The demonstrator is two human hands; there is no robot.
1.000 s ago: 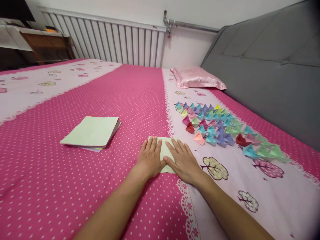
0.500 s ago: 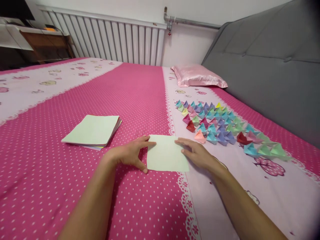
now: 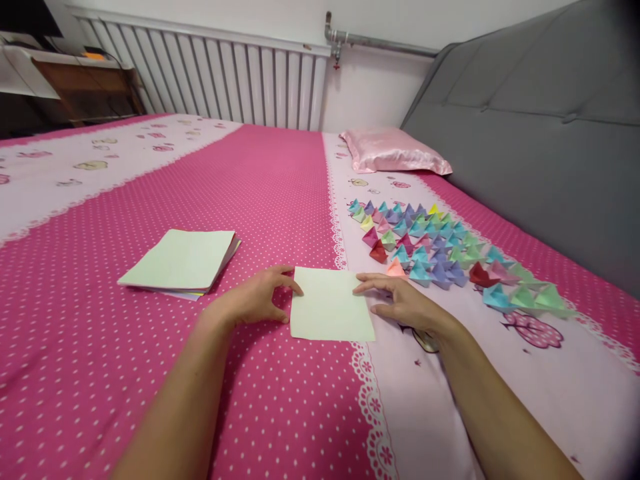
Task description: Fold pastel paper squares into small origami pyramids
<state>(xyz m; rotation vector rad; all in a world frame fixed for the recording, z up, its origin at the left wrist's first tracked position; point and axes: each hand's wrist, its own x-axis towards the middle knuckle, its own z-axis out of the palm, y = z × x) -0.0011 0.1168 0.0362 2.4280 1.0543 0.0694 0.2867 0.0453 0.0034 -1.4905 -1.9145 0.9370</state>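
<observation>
A pale green square of paper [image 3: 330, 304] lies flat on the pink dotted bedspread [image 3: 280, 200]. My left hand [image 3: 253, 300] rests at the sheet's left edge, fingers curled, with fingertips touching the edge. My right hand [image 3: 403, 301] lies at the right edge, fingers spread and tips on the paper. Neither hand lifts the sheet. A stack of coloured paper squares [image 3: 181, 261] with a green sheet on top sits to the left of my left hand.
Several small folded paper shapes [image 3: 440, 257] in many colours lie in rows to the right. A pink pillow [image 3: 393, 152] lies farther back. The grey padded headboard [image 3: 540, 133] rises on the right; a white radiator [image 3: 210, 73] lines the far wall.
A second ago both hands pressed flat on the paper's middle. They have slid apart to its left and right edges, and the sheet now lies uncovered.
</observation>
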